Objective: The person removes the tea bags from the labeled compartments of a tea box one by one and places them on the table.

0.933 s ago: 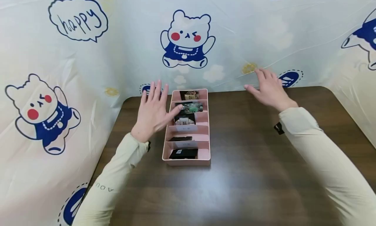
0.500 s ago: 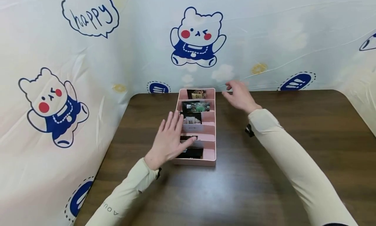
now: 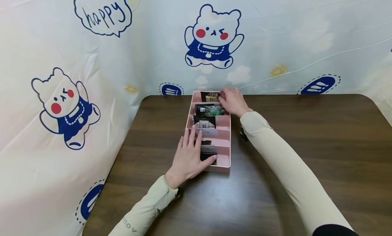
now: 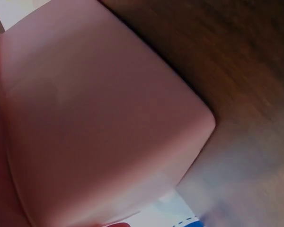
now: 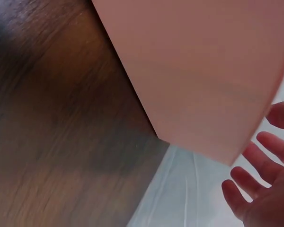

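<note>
— So, saw what nearest?

— Found left sleeve low in head view, then left hand over left rim of pink box, with spread fingers and with thumb out over nearest compartment. Could not tell how firmly pressed on.

— Logged box position?

— Yep. Sat on wood-grain table, toward back edge. Counted five compartments in a row. Listed black packet in nearest, dark item partly behind fingers in second, black-and-white packet in middle.

— Checked farther in?

— Noted green-printed packet in fourth, gold-labelled packet in farthest.

— Got right hand?

— Found right hand at far right corner, just beside gold-labelled packet. Made out parted, loosely bent fingers near rim in right wrist view. Could not tell whether touching packet.

— Looked beyond?

— Saw pale curtain behind table, printed with winking bear in blue.
</note>
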A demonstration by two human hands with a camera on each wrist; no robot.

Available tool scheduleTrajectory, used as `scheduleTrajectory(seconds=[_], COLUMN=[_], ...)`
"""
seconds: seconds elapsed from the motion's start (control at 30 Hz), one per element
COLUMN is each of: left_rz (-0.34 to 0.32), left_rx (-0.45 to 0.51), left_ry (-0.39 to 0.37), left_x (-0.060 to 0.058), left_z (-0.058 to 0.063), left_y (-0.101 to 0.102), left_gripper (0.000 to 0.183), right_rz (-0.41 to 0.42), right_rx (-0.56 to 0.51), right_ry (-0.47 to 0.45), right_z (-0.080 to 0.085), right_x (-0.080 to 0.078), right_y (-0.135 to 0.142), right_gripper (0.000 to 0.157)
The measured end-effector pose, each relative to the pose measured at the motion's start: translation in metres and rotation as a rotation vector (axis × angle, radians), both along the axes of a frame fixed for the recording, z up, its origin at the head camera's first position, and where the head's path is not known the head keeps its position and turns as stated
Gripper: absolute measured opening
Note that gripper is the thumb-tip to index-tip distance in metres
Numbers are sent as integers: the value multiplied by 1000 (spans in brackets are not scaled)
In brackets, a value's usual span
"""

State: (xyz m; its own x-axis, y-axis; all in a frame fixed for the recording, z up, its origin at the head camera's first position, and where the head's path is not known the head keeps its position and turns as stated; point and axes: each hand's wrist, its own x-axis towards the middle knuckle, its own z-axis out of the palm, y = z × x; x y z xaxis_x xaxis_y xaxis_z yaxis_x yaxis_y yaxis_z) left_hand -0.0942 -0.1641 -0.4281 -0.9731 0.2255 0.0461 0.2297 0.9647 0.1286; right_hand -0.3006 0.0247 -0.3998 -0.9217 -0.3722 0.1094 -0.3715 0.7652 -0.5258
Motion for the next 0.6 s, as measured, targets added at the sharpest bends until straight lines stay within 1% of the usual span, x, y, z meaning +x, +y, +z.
scheduleTrajectory(seconds=[0.13,0.23,0.6], left_rz=[-9,-14,-10], left_rx=[-14,-16,-33], left_ry=[16,19,9], left_x=[-1,-1,-1], left_z=[-2,-2,0], left_y=[3,3,1], left_gripper=[97,96,96], right_rz=[-49,-70,-93], right_rx=[6,5,-30], right_ry=[-10,-21,-84], right_z=[-2,-3,-7], right_x=[-3,-5,-10], right_y=[-3,-4,-13], right_gripper=[35,35,36])
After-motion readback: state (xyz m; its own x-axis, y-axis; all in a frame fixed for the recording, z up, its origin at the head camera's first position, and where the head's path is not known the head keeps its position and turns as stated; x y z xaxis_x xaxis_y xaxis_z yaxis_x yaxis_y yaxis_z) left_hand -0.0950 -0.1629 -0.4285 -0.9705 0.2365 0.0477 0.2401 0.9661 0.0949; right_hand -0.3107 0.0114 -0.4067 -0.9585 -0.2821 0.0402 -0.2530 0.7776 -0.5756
